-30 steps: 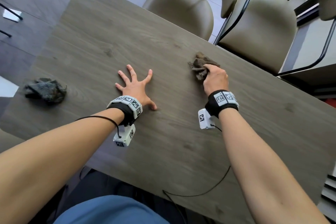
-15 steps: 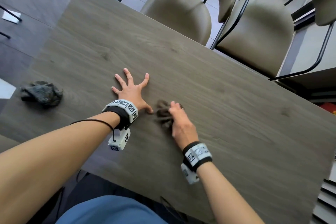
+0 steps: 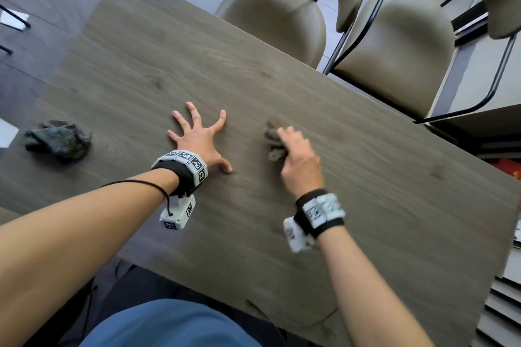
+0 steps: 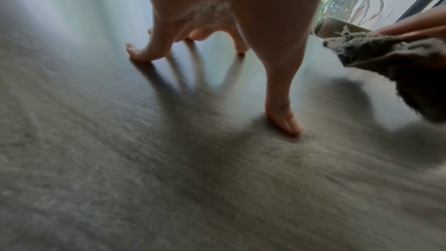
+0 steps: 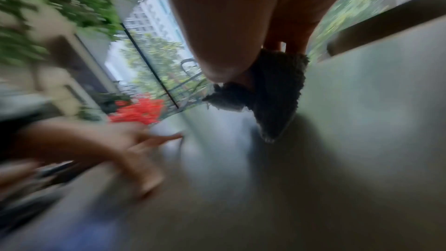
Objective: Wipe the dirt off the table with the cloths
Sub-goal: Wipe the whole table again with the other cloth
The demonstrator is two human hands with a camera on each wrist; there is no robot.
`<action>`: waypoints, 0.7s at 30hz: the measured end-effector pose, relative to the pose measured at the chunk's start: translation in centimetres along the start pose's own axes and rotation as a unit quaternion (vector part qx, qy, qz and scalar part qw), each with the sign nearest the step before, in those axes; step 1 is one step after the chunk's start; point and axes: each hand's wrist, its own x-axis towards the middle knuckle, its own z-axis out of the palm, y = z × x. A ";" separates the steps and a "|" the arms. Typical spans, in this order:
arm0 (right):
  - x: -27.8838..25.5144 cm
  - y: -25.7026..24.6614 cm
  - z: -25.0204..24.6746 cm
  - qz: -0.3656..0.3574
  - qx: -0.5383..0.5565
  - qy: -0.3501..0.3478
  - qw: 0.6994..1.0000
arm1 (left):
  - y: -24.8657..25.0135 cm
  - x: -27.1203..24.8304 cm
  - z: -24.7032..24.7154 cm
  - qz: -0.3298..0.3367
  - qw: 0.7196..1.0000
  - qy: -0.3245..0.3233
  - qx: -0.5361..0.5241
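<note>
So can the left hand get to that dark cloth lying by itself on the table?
Probably yes. The left hand rests open on the table, and bare tabletop lies between it and the dark cloth.

The table (image 3: 253, 70) is showing matt grey wood grain; both cloths (image 3: 57, 139) (image 5: 275, 91) are looking fuzzy, and the chairs (image 3: 394, 45) smooth.

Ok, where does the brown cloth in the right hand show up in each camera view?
Head: fuzzy brown cloth centre-right, under the right hand.
Left wrist: cloth at right edge.
Right wrist: cloth at centre, below the palm.
Shared landmark: spread left hand, beside the cloth in all three.
</note>
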 end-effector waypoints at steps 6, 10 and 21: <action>-11.9 -6.4 7.3 -0.103 -0.037 -0.152 0.982 | 0.0 0.0 0.1 -0.001 1.000 0.003 0.004; -8.3 -2.5 5.6 -0.124 -0.034 -0.094 0.987 | 0.1 0.0 0.1 -0.004 1.000 0.006 0.011; 7.8 6.6 -0.6 0.128 -0.051 0.017 0.990 | 0.0 0.0 0.1 -0.003 1.000 0.005 0.014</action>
